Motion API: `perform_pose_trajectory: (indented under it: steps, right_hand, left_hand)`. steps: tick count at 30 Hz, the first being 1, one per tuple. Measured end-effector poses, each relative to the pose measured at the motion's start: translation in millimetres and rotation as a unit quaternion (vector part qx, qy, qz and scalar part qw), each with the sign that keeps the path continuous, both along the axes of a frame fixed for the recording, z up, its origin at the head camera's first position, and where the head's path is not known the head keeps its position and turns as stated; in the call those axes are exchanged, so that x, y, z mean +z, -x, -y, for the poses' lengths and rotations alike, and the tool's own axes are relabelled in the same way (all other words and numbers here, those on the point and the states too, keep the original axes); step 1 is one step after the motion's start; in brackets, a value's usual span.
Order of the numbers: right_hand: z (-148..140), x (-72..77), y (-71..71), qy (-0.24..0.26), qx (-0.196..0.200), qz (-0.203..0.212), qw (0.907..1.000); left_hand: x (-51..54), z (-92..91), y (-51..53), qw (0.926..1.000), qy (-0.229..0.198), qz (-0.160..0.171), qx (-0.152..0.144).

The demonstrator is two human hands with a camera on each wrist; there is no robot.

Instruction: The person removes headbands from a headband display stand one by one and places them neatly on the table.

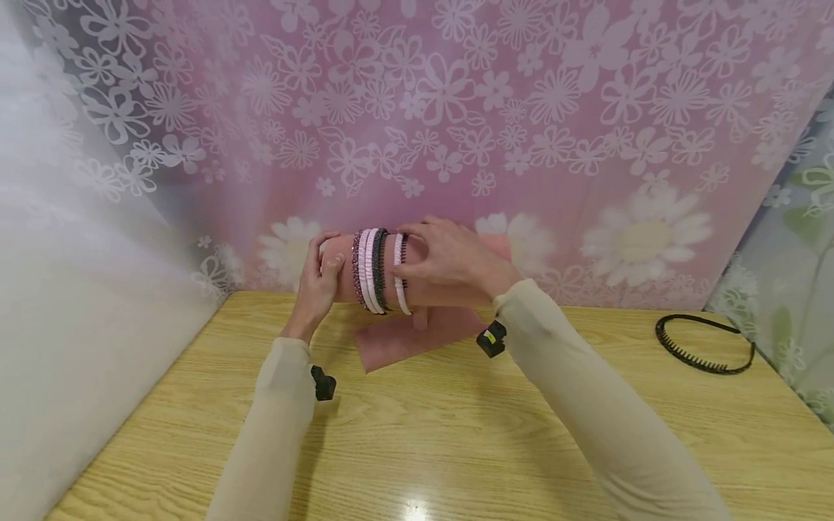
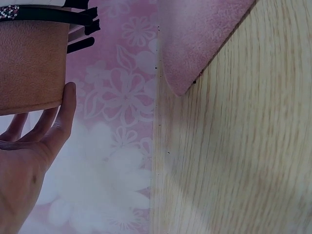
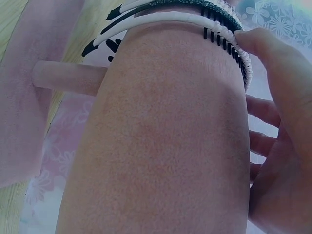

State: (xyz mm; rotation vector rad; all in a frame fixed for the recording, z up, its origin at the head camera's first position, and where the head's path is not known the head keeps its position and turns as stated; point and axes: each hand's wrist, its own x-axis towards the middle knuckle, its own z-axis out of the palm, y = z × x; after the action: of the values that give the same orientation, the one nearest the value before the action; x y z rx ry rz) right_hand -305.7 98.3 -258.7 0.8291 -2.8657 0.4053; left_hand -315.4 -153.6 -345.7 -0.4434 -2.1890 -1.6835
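A pink padded roll (image 1: 443,293) lies level on a stand with a flat pink base (image 1: 391,346). Several headbands (image 1: 368,271), speckled, white-pink and dark, sit side by side around its left part. Slightly right of them is a white toothed headband (image 1: 399,278); the right hand (image 1: 449,253) holds it from behind and above, its thumb (image 3: 253,41) on the band in the right wrist view. At the roll's left end the left hand (image 1: 317,286) grips, thumb in front; in the left wrist view its fingers (image 2: 66,112) curl behind the roll's edge (image 2: 31,109).
A black toothed headband (image 1: 704,362) lies on the wooden table (image 1: 417,434) at the far right. Behind the roll hangs a pink flowered curtain (image 1: 417,145), with a white sheet (image 1: 85,289) along the left side. Black wrist cameras (image 1: 491,339) sit under both sleeves.
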Motion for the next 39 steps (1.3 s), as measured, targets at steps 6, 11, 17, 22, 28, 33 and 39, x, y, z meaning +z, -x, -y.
perform_pose_trajectory:
  steps: [6, 11, 17, 22, 28, 33, 39]
  right_hand:
    - [-2.9, 0.7, -1.5, 0.005, -0.003, 0.003, 1.0]
    - [-5.7, 0.6, -1.7, 0.004, -0.005, -0.001, 1.0]
    - [-10.5, 1.7, -3.4, -0.004, -0.01, 0.005, 0.9999]
    - [-13.9, 2.6, -4.8, -0.002, -0.013, 0.007, 0.9999]
    - [-18.7, 3.5, -5.0, -0.006, -0.016, 0.007, 0.9998]
    - [-22.6, 4.0, -6.3, -0.015, -0.022, 0.006, 0.9996]
    - [-24.5, 4.4, -7.0, -0.013, -0.03, 0.007, 0.9994]
  left_hand:
    - [1.4, -1.3, -2.3, 1.0, 0.006, -0.005, 0.005]
    - [1.2, -1.0, -1.6, 1.0, 0.001, -0.007, 0.005]
    - [0.4, -0.6, -0.7, 1.0, 0.0, -0.002, 0.005]
    - [0.9, -0.5, -1.7, 1.0, 0.002, 0.001, 0.005]
    - [1.0, 0.0, -2.0, 1.0, 0.002, -0.003, 0.005]
    - [1.2, -0.1, -2.0, 1.0, 0.0, -0.004, 0.002]
    - [1.5, -1.0, -2.3, 1.0, 0.0, -0.004, 0.0]
